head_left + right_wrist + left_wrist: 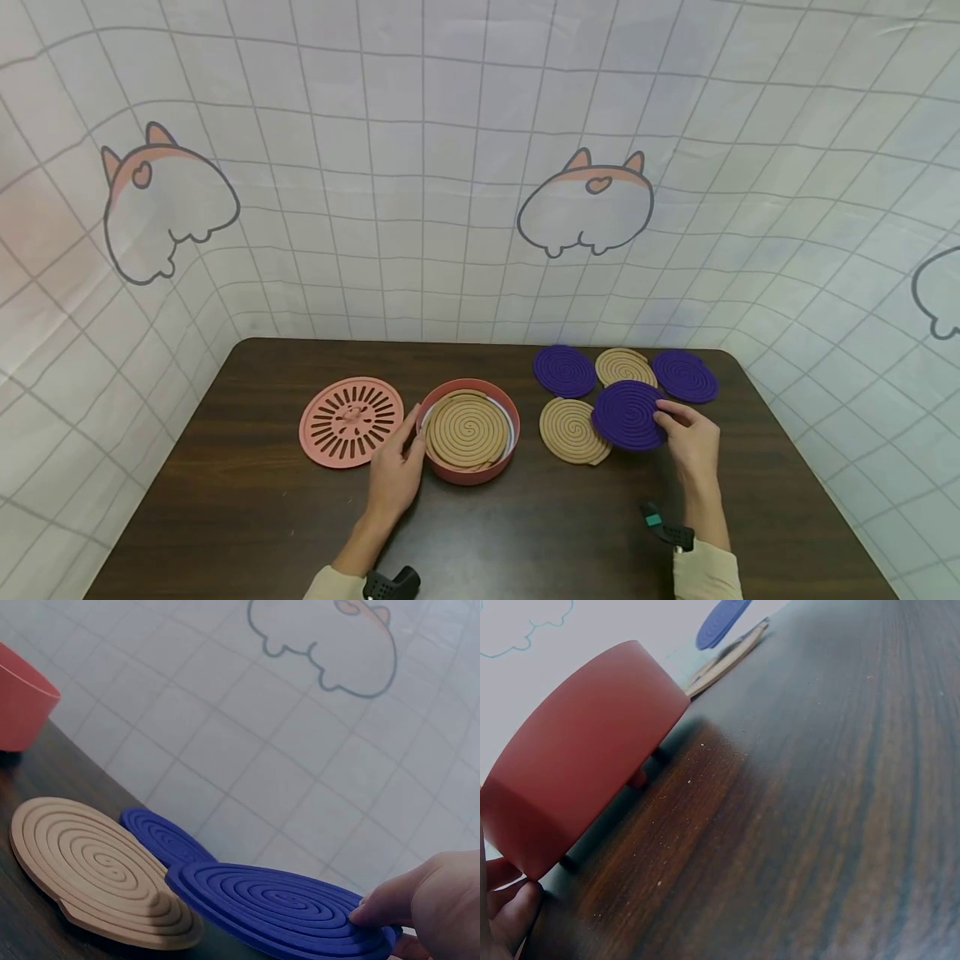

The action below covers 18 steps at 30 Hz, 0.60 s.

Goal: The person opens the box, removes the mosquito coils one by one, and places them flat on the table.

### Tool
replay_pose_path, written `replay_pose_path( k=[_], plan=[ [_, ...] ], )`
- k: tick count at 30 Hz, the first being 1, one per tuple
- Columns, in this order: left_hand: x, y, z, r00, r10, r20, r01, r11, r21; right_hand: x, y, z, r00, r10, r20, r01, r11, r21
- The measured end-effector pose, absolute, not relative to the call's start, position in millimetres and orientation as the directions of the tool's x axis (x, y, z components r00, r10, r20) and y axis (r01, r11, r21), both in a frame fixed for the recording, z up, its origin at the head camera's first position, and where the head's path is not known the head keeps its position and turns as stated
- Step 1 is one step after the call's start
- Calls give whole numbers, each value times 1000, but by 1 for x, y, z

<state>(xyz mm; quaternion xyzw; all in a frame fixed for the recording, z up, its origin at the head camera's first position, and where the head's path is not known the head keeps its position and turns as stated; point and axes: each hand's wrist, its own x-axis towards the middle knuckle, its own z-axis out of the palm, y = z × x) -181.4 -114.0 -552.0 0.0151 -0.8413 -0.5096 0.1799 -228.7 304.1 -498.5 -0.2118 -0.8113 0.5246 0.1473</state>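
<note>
My right hand (692,440) pinches the right edge of a purple mosquito coil (628,415) between thumb and fingers. In the right wrist view that purple coil (289,904) is tilted and overlaps the view of a tan coil (105,870). My left hand (396,477) holds the left side of a round red mosquito coil box (467,477); its fingertips (517,915) touch the lower edge in the left wrist view. Inside the box lie tan coils (467,429), at least one more showing beneath the top one.
Left of the box lies a pink slotted lid (351,422). At the back right are two purple coils (565,371) and a tan coil (625,367); another tan coil (573,431) lies nearer. Behind the dark wooden table (480,542) hangs a white gridded curtain (420,200).
</note>
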Motion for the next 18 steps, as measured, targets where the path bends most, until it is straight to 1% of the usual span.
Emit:
replay_pose_path(
  k=[4,12,18],
  plan=[
    [-182,-114,-551,-935,-204,290,164,477,864,-228,309,-499,-843,538,0,213,334,-918],
    [-181,-117,-551,-944,-198,263,145,467,872,-225,316,-501,-805,594,4,219,302,-928],
    [-182,-115,-552,-928,-200,316,189,479,857,-221,322,-502,-801,598,-23,273,331,-903]
  ],
)
